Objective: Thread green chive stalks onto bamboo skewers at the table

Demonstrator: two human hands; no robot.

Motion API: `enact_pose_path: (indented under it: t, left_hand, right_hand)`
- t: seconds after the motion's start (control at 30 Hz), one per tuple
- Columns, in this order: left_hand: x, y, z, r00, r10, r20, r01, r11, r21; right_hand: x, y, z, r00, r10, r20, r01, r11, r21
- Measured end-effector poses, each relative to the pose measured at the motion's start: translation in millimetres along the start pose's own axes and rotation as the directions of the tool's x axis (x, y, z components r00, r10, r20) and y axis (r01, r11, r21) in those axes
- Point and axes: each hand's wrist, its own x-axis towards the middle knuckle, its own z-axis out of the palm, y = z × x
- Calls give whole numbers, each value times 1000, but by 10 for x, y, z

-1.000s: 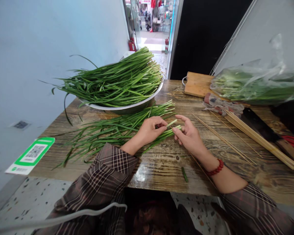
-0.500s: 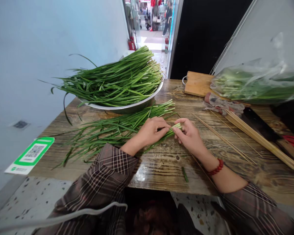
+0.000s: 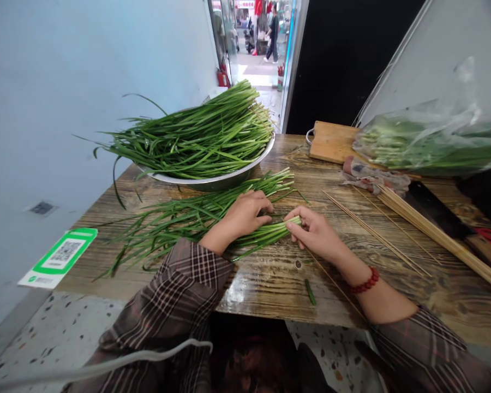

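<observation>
Small bunch of green stalks (image 3: pixel 272 232) lies near the middle of the wooden table (image 3: pixel 265 292), pale cut ends toward the right. Right hand (image 3: pixel 314 233) pinches these ends between thumb and fingers, apparently to keep them gathered and level. Left hand (image 3: pixel 245 215) arches over the stalks farther along, thumb and fingertips parted; whether its underside presses them cannot be told. Looser pile (image 3: pixel 180 215) spreads just behind, ends likewise rightward, probably for easy picking. Stalks: slender, smooth, limp at the leafy tips. A thin stick (image 3: pixel 336 285) runs from beneath the right hand to the front edge; its upper end is hidden. Toward the far left corner, a shiny metal basin (image 3: pixel 225 179) carries a heaped load (image 3: pixel 188 136). Toward the right edge: straight, pale skewers (image 3: pixel 437 234), their far end wrapped in crumpled film (image 3: pixel 372 177), presumably to hold them together. Near the far edge: flat wooden board (image 3: pixel 333 142), metal-handled.
</observation>
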Motion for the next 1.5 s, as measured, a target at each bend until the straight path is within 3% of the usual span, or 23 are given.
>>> enact_pose_path:
  t: [0.1, 0.3, 0.57, 0.63, 0.73, 0.87, 0.97, 1.13, 1.5]
  left_hand:
    - [7, 12, 38, 1000, 6, 25, -7, 1000, 27]
    - [35, 5, 71, 988, -93, -126, 78, 990, -116]
    - [18, 22, 128, 1000, -2, 12, 2, 1000, 5]
    - [27, 12, 126, 999, -31, -41, 28, 998, -62]
    - [44, 20, 98, 977, -165, -134, 120, 950, -288]
    - [49, 77, 59, 955, -272, -114, 178, 841, -511]
    - [42, 112, 51, 956, -280, -91, 195, 834, -516]
    - [45, 122, 40, 951, -276, -142, 172, 850, -497]
    - [39, 153, 8, 951, -290, -104, 185, 807, -561]
  right_hand:
    - [-13, -21, 6, 1000, 6, 16, -6, 1000, -12]
    - [-12, -20, 7, 1000, 7, 4, -7, 1000, -15]
    - [-4, 10, 5, 1000, 11, 4, -11, 999, -33]
    - [-6, 15, 7, 1000, 7, -3, -7, 999, -35]
    - [-8, 18, 9, 1000, 4, -17, -5, 1000, -27]
    - [0, 13, 3, 999, 8, -54, -8, 1000, -2]
    - [12, 8, -14, 996, 10, -92, -8, 1000, 17]
    - [28, -4, -43, 985, -11, -173, 18, 999, 36]
    - [30, -10, -63, 979, -26, -204, 34, 999, 37]
